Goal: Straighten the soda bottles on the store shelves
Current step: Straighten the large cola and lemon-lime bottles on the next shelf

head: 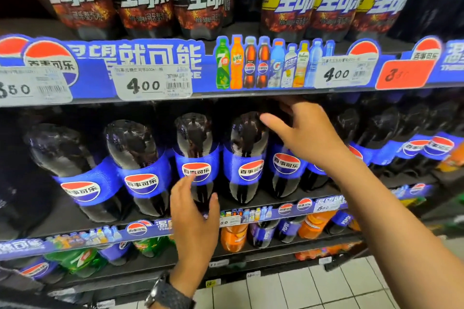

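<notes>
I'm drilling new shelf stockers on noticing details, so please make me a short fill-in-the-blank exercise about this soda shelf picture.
1. The left hand has a ___ on its wrist.
2. The right hand reaches toward the top of a cola bottle whose label is ___.
3. The white price tag reads ___.
4. The lower-shelf bottle beside the left hand is coloured ___.
Missing words: watch, blue, 4.00, orange.

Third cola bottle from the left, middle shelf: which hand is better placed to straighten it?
Left. The left hand hovers open right in front of the third cola bottle, fingertips by its label. The right hand is up at the top of a farther-right bottle.
</notes>
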The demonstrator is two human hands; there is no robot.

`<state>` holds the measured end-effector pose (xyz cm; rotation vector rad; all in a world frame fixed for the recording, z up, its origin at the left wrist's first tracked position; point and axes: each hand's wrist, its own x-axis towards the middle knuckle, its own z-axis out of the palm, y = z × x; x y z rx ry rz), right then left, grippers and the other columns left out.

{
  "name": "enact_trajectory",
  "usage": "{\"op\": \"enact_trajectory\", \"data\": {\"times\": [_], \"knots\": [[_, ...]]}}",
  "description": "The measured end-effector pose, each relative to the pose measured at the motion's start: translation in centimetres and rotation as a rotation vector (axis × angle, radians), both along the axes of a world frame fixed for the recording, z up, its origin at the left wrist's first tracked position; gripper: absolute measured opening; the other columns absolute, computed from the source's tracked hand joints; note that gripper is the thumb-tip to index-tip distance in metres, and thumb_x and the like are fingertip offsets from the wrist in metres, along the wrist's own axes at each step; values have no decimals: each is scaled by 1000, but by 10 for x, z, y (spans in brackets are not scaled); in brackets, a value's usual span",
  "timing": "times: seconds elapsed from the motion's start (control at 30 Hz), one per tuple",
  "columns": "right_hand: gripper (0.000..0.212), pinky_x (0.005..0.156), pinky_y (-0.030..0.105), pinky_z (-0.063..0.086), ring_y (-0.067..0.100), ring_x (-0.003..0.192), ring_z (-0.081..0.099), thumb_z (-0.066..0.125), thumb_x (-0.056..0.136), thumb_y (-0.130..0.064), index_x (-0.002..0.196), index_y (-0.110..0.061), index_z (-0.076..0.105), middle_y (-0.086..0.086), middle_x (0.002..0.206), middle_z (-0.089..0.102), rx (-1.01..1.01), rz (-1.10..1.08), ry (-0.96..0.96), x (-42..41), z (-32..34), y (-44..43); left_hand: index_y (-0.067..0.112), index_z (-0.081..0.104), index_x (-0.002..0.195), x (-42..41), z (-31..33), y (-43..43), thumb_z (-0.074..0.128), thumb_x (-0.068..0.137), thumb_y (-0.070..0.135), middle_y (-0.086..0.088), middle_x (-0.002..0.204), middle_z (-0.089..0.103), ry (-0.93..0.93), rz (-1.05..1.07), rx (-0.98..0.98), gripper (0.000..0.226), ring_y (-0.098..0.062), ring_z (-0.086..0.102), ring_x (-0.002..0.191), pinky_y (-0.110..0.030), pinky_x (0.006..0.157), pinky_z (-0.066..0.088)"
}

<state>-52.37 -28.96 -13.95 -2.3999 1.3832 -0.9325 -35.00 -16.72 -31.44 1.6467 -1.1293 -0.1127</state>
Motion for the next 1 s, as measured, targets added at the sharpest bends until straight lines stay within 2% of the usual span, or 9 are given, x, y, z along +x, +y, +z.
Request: {"op": "enact_trajectory", "data": {"times": [0.07,0.13,0.2,0.37,0.5,0.57,0.77,0.9,1.0], "knots": [[36,82,35,50,23,91,65,60,88,-41,104,-9,64,4,95,71,-12,-69,-96,-23,-5,6,30,53,108,-11,5,3,60,89,20,17,104,52,-32,-133,51,22,-7,52,100,-34,83,50],[15,81,22,51,12,86,66,63,90,-26,102,-16,64,-5,92,70,1,-95,-242,-46,-9,12,37,52,95,-22,10,-1,55,92,21,20,94,52,-30,-276,120,16,-5,54,93,-29,76,49],[14,76,11,48,3,81,64,62,91,-19,103,-23,64,-8,91,69,-31,-166,-287,-67,-12,14,38,49,93,-36,14,-6,51,95,27,20,92,51,-39,-362,141,11,-4,54,90,-23,72,46],[16,75,14,44,12,83,64,59,91,-18,106,-16,64,-2,95,68,-100,-320,-254,-116,-5,2,36,53,109,-73,49,-23,51,94,36,26,105,53,-61,-446,64,15,1,54,102,-24,86,48],[25,86,37,51,22,93,66,64,87,-25,107,-10,65,8,103,69,-90,-340,-186,-150,4,-25,18,56,121,-95,101,-46,56,93,21,9,120,54,-168,-452,-109,28,-10,52,115,-34,97,44],[28,87,40,51,21,96,66,65,84,-31,105,-12,66,6,103,70,-56,-303,-168,-164,7,-39,12,53,128,-103,126,-58,56,91,23,2,126,53,-229,-411,-140,38,-14,49,120,-33,103,39],[41,92,15,40,1,112,55,64,84,-47,120,-29,63,-18,115,64,63,57,-155,-175,17,-78,11,56,121,-128,176,-99,61,87,43,-14,117,62,-425,-124,161,48,-32,54,109,-29,87,36],[49,95,25,38,14,120,49,55,85,-59,124,-31,59,-11,134,56,223,61,1,-153,11,-95,30,50,137,-139,194,-131,61,88,42,6,141,51,-215,-209,355,51,-16,46,129,-25,106,35],[56,99,31,41,22,122,50,58,81,-63,128,-33,54,-7,134,56,255,45,-211,-133,-3,-93,16,51,136,-153,193,-147,60,92,19,-2,144,47,-185,-278,317,46,-16,41,133,-32,112,30]]}}
